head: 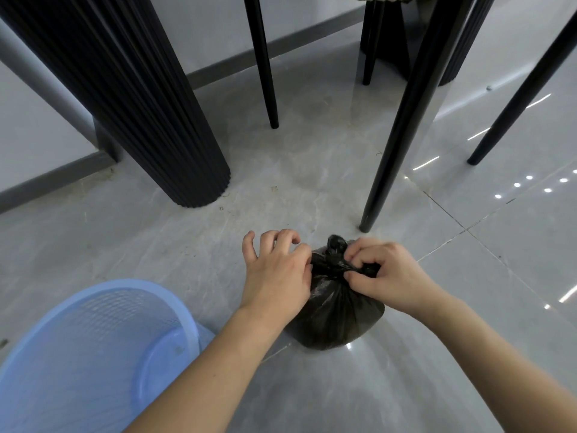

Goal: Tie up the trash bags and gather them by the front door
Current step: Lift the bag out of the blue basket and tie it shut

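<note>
A small black trash bag (338, 317) sits on the grey tiled floor, its top twisted into a knot. My right hand (382, 271) pinches one black tail of the knot, fingers curled round the plastic. My left hand (276, 268) is at the knot's other side; its thumb and forefinger meet the plastic there, while the other fingers are raised and loosely curled. The part of the bag under my left palm is hidden.
A light blue mesh wastebasket (93, 354) stands at the lower left, close to my left forearm. A black fluted table base (150, 114) rises behind, with thin black chair legs (399, 126) just beyond the bag. A white wall with grey skirting runs along the left.
</note>
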`<state>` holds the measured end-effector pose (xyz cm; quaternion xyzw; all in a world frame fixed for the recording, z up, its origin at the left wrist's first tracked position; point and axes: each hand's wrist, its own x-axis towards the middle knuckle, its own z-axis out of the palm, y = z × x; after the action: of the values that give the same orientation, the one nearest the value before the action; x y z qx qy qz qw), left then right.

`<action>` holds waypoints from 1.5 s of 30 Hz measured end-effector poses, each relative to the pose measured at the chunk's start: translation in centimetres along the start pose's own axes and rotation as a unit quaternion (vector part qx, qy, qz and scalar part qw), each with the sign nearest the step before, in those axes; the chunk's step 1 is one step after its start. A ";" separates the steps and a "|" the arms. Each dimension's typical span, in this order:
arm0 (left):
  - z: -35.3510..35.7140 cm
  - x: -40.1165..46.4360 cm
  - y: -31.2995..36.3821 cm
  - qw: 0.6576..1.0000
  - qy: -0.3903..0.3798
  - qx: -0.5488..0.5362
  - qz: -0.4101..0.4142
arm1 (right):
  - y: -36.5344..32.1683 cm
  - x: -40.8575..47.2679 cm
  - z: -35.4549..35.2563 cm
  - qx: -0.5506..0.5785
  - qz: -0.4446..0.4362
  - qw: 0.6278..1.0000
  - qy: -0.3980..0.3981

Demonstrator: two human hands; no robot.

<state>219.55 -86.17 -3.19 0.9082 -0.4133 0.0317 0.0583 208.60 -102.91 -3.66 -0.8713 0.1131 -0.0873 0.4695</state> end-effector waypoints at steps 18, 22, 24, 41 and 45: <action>-0.2 0.4 -0.5 0.990 -0.056 -0.124 -0.022 | 0.1 0.9 -0.7 0.305 0.297 0.900 -0.095; -0.5 -0.1 -0.8 0.968 -0.076 -0.226 -0.073 | 0.2 0.9 -0.2 0.333 0.281 0.898 -0.062; -0.6 -0.4 -1.0 0.965 -0.081 -0.236 -0.083 | 0.2 0.9 0.1 0.358 0.257 0.896 -0.054; -1.1 -0.2 -0.5 0.945 -0.178 -0.238 -0.133 | 0.4 1.1 -0.6 0.415 0.348 0.839 -0.054; -1.3 0.0 -0.6 0.923 -0.164 -0.293 -0.185 | 0.6 1.2 -0.6 0.444 0.345 0.821 -0.097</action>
<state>219.93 -85.60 -1.93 0.9033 -0.2321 -0.2518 0.2583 209.47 -104.04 -3.77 -0.4764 0.3087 0.1244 0.8138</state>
